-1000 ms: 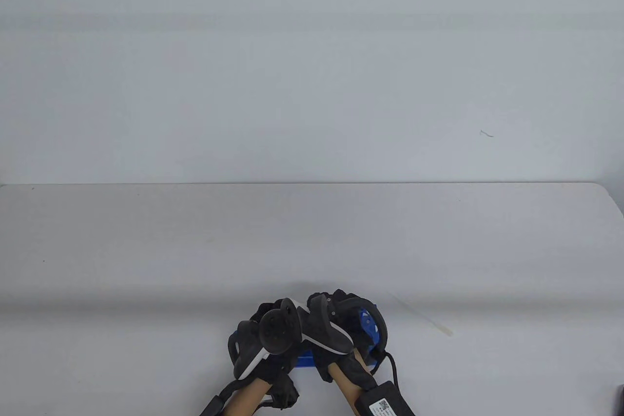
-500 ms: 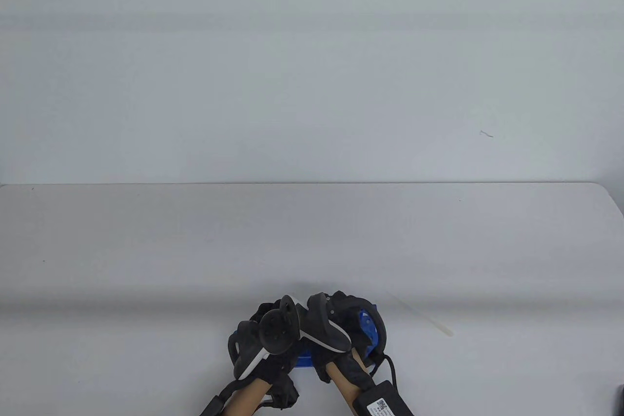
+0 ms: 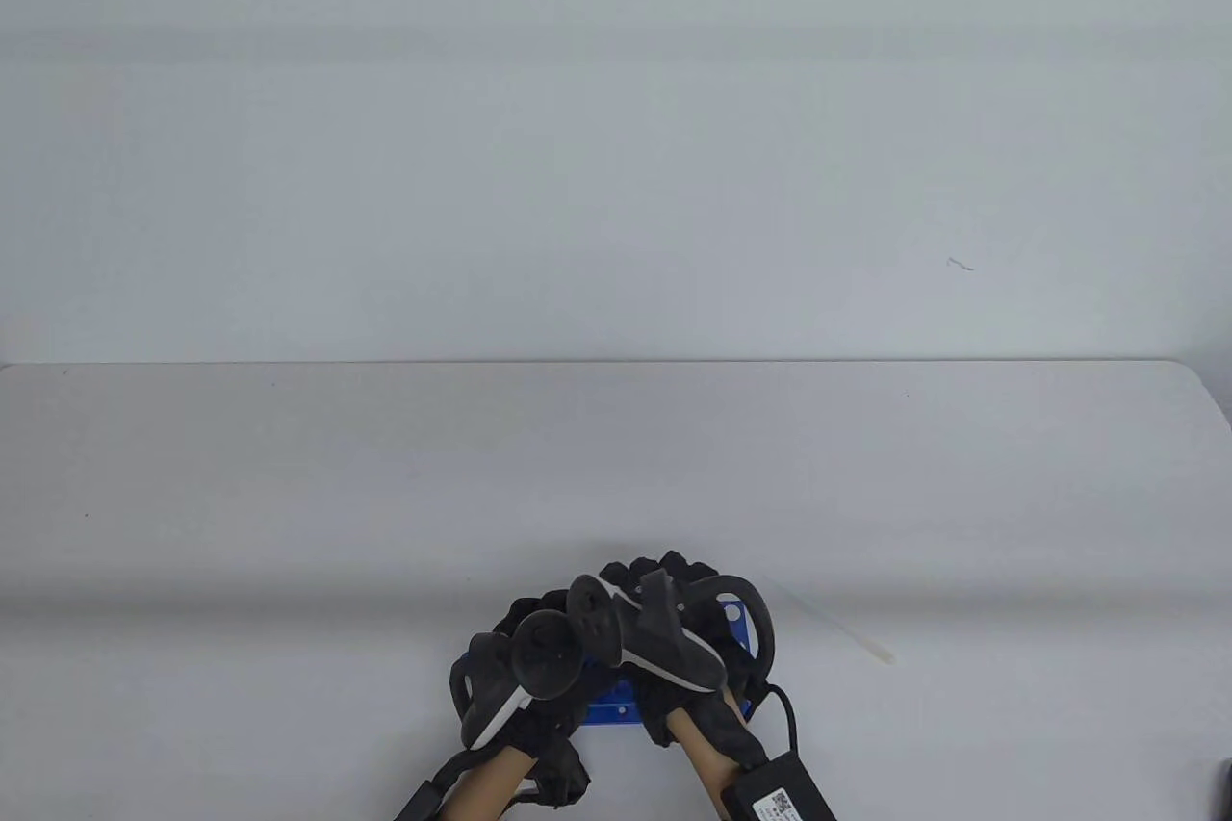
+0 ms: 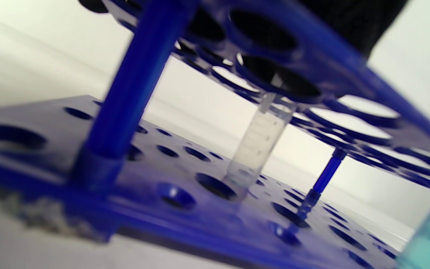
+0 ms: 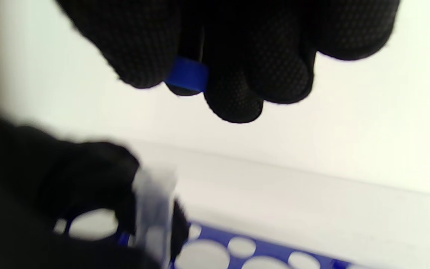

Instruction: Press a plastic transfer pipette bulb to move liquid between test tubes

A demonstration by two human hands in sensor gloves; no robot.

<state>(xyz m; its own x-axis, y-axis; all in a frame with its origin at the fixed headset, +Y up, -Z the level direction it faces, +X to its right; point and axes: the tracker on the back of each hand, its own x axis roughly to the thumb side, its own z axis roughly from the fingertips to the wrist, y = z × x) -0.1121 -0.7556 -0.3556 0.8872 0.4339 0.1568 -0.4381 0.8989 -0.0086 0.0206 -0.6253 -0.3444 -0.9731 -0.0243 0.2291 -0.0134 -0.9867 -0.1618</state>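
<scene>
Table view: both hands cover the blue rack (image 3: 616, 713) at 6 o'clock; the pipette (image 3: 835, 626) lies on the desk (image 3: 289, 494) at 4 o'clock.

Left wrist view: a clear tube (image 4: 256, 147) stands in the rack; left grip cannot be told.

Right wrist view: the right hand (image 5: 233, 48) pinches a small blue cap (image 5: 187, 74). It should set this down, then take the pipette.

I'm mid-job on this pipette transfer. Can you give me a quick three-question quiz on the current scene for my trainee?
1. True or false: the pipette lies on the table, to the right of the rack.
2. In the left wrist view, what colour is the liquid in the tube at the lower right edge? A teal, B red, C yellow.
3. Fill in: the small piece pinched between the fingertips of the right hand is ____ in colour.
Key: 1 true; 2 A; 3 blue.
</scene>
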